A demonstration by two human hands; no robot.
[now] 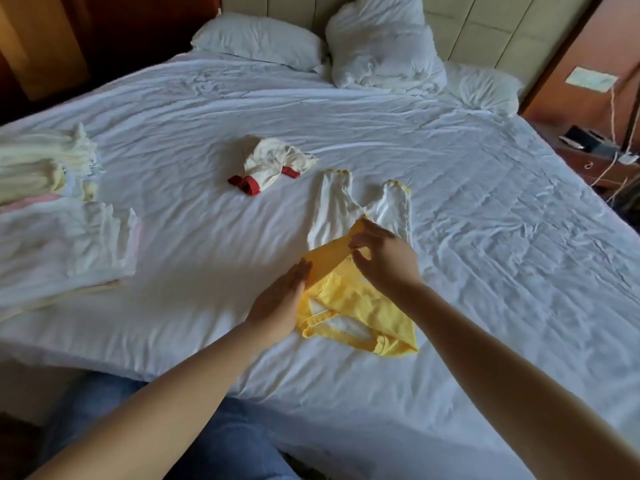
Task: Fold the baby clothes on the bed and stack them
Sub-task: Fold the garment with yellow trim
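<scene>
Yellow romper (363, 308) lies under both hands: left hand (277, 306) presses flat, right hand (384, 258) pinches its fold.

bare sheet (485, 209) right of yellow garment (363, 306), crumpled cream garment (273, 164) beyond, folded stack (52, 209) left

The right hand (384, 258) hid part of the yellow garment (360, 306) where it pinched the fold. Far left of the left hand (277, 306), the folded stack (62, 244) ran past the view's edge. Far right of both, nightstand clutter (585, 140) was too blurred to name.
</scene>
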